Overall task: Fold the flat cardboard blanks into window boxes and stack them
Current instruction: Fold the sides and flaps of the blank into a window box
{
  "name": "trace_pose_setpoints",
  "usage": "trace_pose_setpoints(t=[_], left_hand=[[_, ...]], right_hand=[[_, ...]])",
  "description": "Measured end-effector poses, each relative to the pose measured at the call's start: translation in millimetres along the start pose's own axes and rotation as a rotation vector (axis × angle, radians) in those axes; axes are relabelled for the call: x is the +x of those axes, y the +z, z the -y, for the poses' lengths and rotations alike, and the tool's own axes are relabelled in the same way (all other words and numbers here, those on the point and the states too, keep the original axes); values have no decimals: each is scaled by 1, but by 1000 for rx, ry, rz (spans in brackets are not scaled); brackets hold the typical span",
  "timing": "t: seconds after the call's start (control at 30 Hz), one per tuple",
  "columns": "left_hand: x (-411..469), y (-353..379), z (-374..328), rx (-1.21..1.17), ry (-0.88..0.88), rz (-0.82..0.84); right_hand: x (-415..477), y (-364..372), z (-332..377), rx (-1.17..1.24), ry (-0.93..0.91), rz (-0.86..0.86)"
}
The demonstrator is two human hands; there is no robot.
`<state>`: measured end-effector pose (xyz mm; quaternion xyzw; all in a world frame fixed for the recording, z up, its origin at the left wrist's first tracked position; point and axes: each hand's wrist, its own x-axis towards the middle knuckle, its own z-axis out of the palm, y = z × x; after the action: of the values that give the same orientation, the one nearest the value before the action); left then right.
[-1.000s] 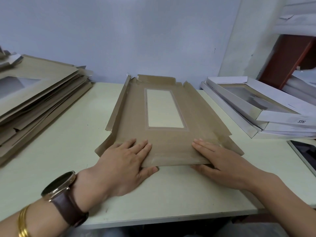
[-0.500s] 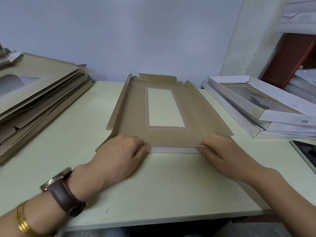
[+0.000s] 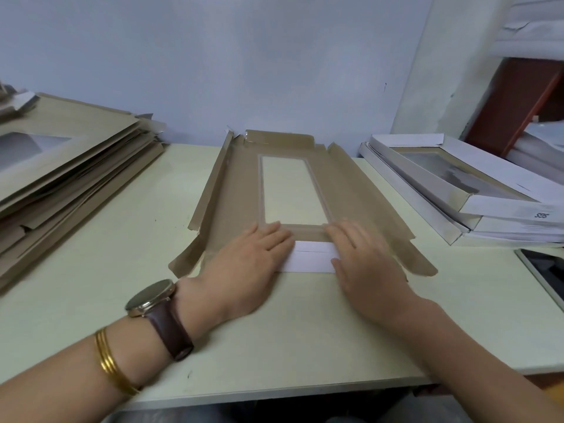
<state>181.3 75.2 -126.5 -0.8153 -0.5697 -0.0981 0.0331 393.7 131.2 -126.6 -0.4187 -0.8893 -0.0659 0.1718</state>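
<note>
I saw the cardboard blank (image 3: 238, 190) lying brown side up on the table (image 3: 122, 239), with its near flap (image 3: 311, 256) folded over onto it, white side showing. The left hand (image 3: 247, 264) and right hand (image 3: 363, 261) lay flat on that flap, fingers straight and pressing, one at each end. Left of the blank sat the pile of flat blanks (image 3: 67, 166), and right of it the stack of folded window boxes (image 3: 476, 190).

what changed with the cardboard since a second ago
The near flap of the brown cardboard window blank was folded away from the person, white side now up. The left hand and right hand gripped its edge, then released and now press it flat. The pile of flat brown blanks and the white boxes stayed put.
</note>
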Motion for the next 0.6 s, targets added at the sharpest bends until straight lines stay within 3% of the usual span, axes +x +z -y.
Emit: trace_pose_setpoints(t=[0.1,0.2,0.3,0.6], left_hand=[[6,10,-11,-31,11,15],[8,13,-13,-63,30,147],[6,10,-12,-55,16,244],[-9,-2,-9,97,-94,303]], right_hand=[[4,8,23,196,-88,123],[4,16,35,309,-54,299],[4,15,34,288,-34,405],[-10,-3,3,167,-47,555]])
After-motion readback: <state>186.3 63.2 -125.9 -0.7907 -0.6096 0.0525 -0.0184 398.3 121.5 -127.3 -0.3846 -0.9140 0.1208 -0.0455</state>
